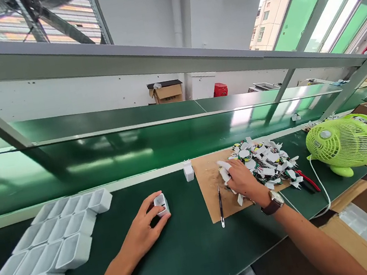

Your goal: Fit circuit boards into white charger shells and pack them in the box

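- White wall [143,18] and tall windows were seen beyond a green counter [189,262], which was crossed above by a metal frame [144,62].
- Rows of white bins [77,249] were set out at the counter's left end.
- One small white box [160,201] was grasped by the left grip [142,227], its opening tipped up, at the middle of the counter.
- Another white block [188,172] was left standing near the brown sheet [209,193].
- Small white and green parts [271,161] were heaped on that sheet, with the right grip [244,179] held at the heap's left edge; whether anything was pinched there could not be told.
- White covers [224,166] were worn on its fingers, and a watch [276,200] was strapped at the wrist.
- Tweezers [221,207] were laid beside it.
- Red-handled pliers [309,181] were placed between the heap and a lime-green fan [341,142].
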The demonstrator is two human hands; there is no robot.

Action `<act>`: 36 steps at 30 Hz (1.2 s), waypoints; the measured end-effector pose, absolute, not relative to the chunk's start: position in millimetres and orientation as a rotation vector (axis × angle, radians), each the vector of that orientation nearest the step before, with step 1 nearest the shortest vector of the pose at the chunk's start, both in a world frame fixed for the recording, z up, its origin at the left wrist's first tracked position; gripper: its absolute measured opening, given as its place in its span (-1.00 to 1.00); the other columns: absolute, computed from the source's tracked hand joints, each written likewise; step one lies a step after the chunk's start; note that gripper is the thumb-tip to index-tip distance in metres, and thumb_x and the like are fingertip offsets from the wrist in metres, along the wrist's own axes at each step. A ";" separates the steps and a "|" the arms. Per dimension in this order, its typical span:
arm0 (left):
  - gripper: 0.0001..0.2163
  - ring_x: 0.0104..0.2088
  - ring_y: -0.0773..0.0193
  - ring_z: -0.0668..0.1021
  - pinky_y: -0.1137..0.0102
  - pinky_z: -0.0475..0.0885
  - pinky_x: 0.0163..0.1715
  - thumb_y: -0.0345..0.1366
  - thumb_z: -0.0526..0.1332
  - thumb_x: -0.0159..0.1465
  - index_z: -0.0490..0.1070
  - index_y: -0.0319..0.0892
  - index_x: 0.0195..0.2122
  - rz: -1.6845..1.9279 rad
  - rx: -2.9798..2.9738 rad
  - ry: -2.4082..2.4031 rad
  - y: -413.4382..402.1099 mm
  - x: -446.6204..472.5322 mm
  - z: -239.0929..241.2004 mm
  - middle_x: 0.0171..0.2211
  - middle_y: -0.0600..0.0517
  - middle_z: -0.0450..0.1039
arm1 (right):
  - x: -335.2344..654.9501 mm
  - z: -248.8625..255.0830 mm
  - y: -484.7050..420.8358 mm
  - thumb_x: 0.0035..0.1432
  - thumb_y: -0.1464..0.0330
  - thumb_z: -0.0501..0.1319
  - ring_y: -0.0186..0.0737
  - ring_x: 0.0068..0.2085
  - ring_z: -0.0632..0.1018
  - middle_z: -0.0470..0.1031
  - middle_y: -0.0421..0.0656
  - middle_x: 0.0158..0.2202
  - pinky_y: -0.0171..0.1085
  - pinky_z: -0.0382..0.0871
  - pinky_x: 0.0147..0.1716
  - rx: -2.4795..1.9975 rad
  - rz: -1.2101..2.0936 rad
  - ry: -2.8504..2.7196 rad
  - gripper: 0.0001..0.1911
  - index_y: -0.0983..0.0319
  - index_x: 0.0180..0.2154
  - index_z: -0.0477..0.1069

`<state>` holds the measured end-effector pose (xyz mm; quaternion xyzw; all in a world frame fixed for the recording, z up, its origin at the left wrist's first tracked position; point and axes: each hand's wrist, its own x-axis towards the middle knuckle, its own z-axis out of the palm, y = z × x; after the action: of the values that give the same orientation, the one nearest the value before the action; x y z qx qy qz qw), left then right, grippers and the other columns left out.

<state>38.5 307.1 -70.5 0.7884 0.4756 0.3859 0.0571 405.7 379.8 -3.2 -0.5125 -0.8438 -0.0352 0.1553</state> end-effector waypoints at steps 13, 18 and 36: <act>-0.75 0.02 0.06 0.63 0.26 0.62 -0.11 -0.09 0.19 0.43 0.56 -0.09 -0.26 1.196 2.352 1.485 307.3 40.8 -72.3 0.21 -0.13 0.44 | 425.4 -5.1 357.7 0.45 0.32 0.01 0.01 0.16 0.55 0.57 -0.01 0.08 0.09 0.41 0.23 -1.275 0.257 -2.072 -0.54 0.13 0.30 0.32; -0.78 0.03 0.06 0.61 0.21 0.62 -0.06 -0.11 0.20 0.44 0.54 -0.10 -0.22 1.242 2.372 1.504 305.8 42.7 -76.6 0.21 -0.13 0.44 | 415.1 -13.8 351.4 0.33 0.55 0.00 0.14 0.18 0.48 0.52 0.17 0.10 0.19 0.44 0.16 -1.196 -0.063 -2.446 -0.49 0.33 0.27 0.34; -0.84 0.13 -0.11 0.58 0.02 0.51 0.09 -0.42 0.36 0.30 0.54 -0.05 -0.13 1.507 2.748 1.310 294.9 72.7 -44.3 0.14 -0.11 0.50 | 437.0 -42.4 302.9 0.24 0.59 0.18 0.19 0.28 0.41 0.49 0.06 0.20 0.20 0.43 0.21 -1.325 -0.216 -2.429 -0.49 0.20 0.18 0.47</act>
<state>72.7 294.9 -44.3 0.8024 0.3825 0.4401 -0.1274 437.0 302.9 -42.4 -0.4695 -0.8606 -0.0767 0.1819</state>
